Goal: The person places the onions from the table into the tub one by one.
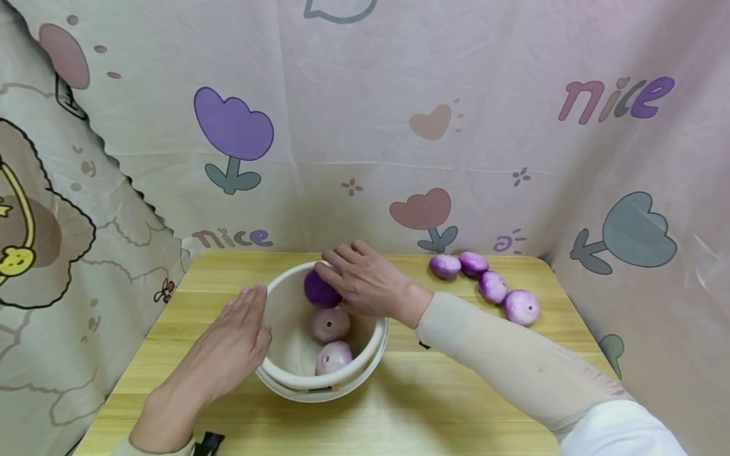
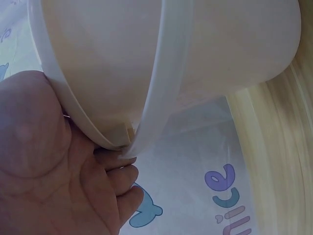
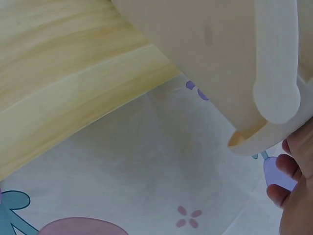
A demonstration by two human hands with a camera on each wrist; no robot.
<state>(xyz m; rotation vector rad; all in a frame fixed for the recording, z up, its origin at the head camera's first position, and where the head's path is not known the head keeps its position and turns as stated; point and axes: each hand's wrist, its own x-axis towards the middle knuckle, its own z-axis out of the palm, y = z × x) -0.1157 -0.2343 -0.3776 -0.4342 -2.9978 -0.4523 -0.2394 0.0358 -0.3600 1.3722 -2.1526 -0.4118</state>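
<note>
A white bucket (image 1: 288,372) with a handle stands on the table. Inside it lie two pale purple onions, a front onion (image 1: 334,358) and a rear onion (image 1: 329,325). My right hand (image 1: 365,282) reaches over the bucket's far right rim and grips a dark purple onion (image 1: 320,290) just inside the far wall. Its thumb is mostly hidden; several curled fingertips show beyond the rim in the right wrist view. My left hand (image 1: 228,345) rests against the bucket's left side with straight fingers, touching the rim (image 2: 68,93) close to the handle (image 2: 164,73).
At the back right of the wooden table (image 1: 456,392) several purple onions (image 1: 492,287) lie in a slanting row. A printed cloth (image 1: 342,95) hangs behind the table and along its sides. A small black strap (image 1: 209,443) shows by the left wrist.
</note>
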